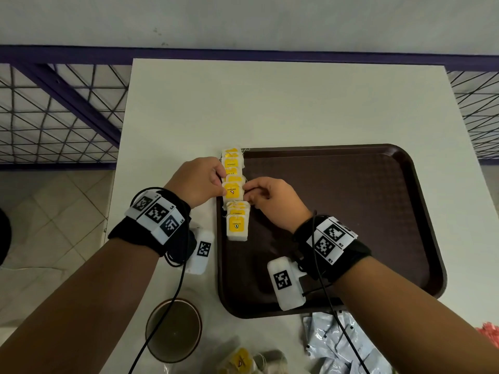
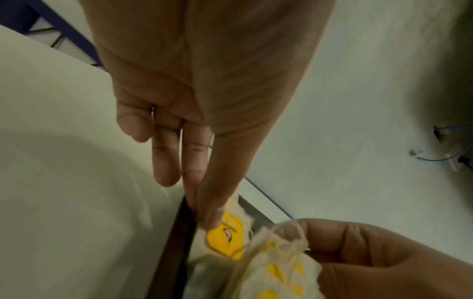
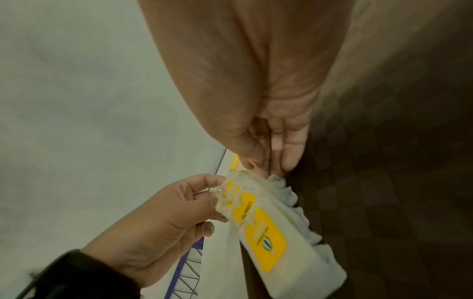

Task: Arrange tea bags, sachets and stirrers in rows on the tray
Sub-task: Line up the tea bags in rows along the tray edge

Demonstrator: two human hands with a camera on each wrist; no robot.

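A row of white tea bags with yellow tags [image 1: 237, 225] runs along the left edge of the dark brown tray [image 1: 351, 211]. Both hands meet at one tea bag [image 1: 232, 192] in the middle of the row. My left hand [image 1: 220, 184] pinches its left side and my right hand [image 1: 249, 191] pinches its right side. In the left wrist view the left hand [image 2: 210, 218] pinches beside the yellow tag [image 2: 222, 240], over the tray rim [image 2: 176, 242]. From the right wrist, the right hand [image 3: 261, 168] pinches the top of the overlapping tea bags [image 3: 266, 232].
On the white table [image 1: 270, 103], near me, lie a round brown dish [image 1: 174, 330], loose tea bags [image 1: 243, 360], a heap of pale sachets [image 1: 332, 344] and something red [image 1: 488, 333] at the right edge. A blue wire rack [image 1: 54, 109] stands left of the table.
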